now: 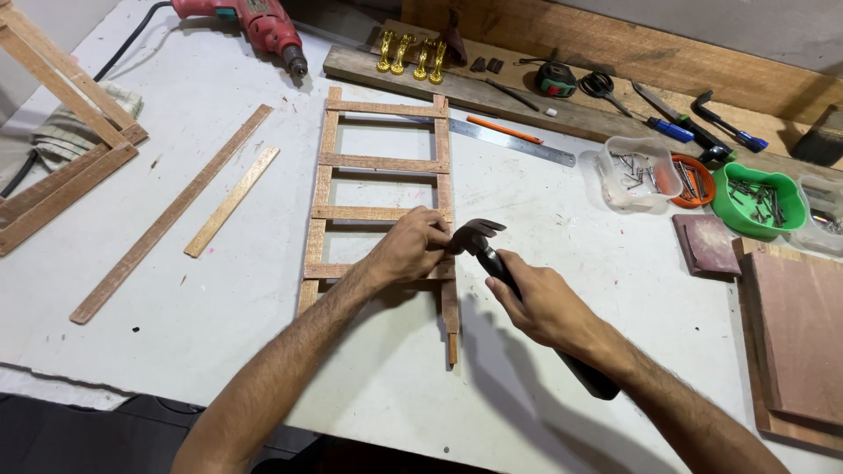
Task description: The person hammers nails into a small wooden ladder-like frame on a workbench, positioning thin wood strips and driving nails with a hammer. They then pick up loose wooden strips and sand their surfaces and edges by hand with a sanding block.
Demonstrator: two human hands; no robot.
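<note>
While the left hand [411,246] pinches something too small to make out against the right rail of the wooden ladder frame [384,211], near the middle of the white table [219,290], the right hand [546,307] has its grip closed round the dark handle of a claw hammer [492,254], whose head hangs just beside the left fingertips. To do this well, I judge the strokes should be short and light at first, with the fingers kept low and clear of the hammer face, and the frame held flat so the thin slat does not split.

Counting from the left edge: one wooden frame [61,149] at the far left, two loose strips [167,215] lying apart beside it, one red power drill [250,22] at the far edge, and four rungs on the ladder frame. Beyond it lie four gold fittings [411,57] on a plank, one steel ruler [509,140] and one orange pencil [503,129]. Toward the right edge stand a clear tub [637,167], an orange tub [694,180] and a green tub [760,200] of nails and screws.
</note>
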